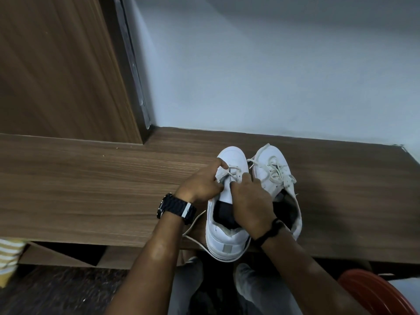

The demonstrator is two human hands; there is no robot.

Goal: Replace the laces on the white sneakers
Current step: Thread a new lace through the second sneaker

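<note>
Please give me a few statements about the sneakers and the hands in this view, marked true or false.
1. Both hands work at the laces of the left sneaker. True.
2. The right sneaker has no laces. False: it is still laced.
3. A black watch sits on the left wrist. True.
4. The sneakers stand on the floor. False: they stand on a wooden shelf.
5. A loose lace end trails off the left sneaker toward the shelf edge. True.
</note>
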